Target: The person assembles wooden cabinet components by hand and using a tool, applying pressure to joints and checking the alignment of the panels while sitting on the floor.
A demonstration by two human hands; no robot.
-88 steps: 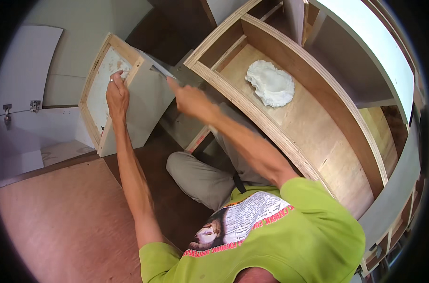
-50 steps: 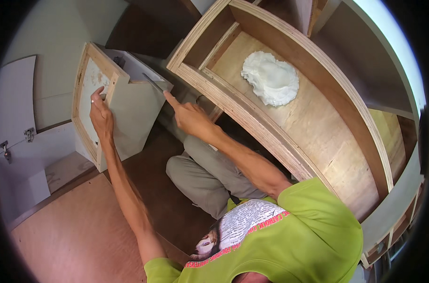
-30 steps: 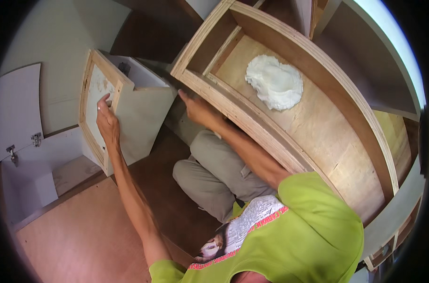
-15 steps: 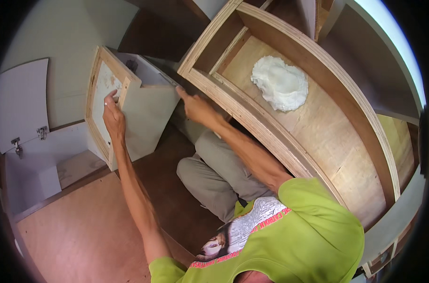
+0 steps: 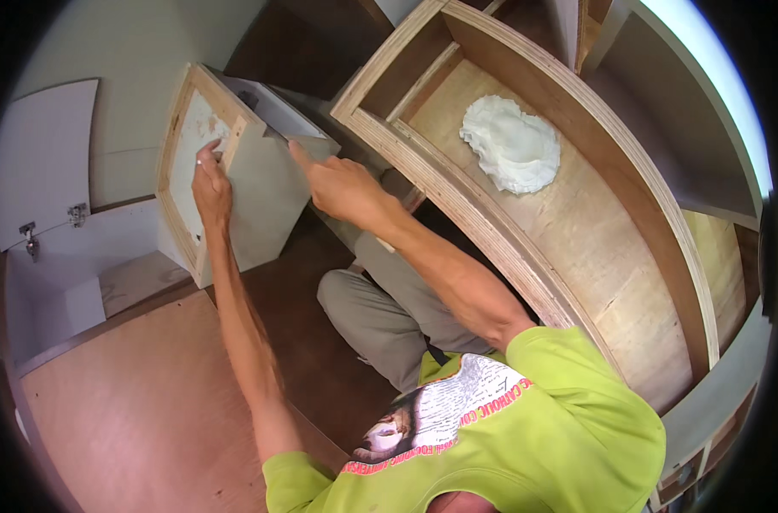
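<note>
Head view, left grip [image 5: 212,184] at cabinet frame [image 5: 235,141], hold unclear, right grip [image 5: 344,188] closed on blade [image 5: 277,134], lettered green shirt [image 5: 543,419]

A reddish wooden board [image 5: 141,410] lies beside a white cabinet [image 5: 119,235] (metal hinges [image 5: 78,215] showing).

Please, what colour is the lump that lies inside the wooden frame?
The lump is white. It shows best in the head view.

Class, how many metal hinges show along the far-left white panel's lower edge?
2: one hinge at the lower left of the white panel, another hinge at its lower right. Others may be hidden.
</note>
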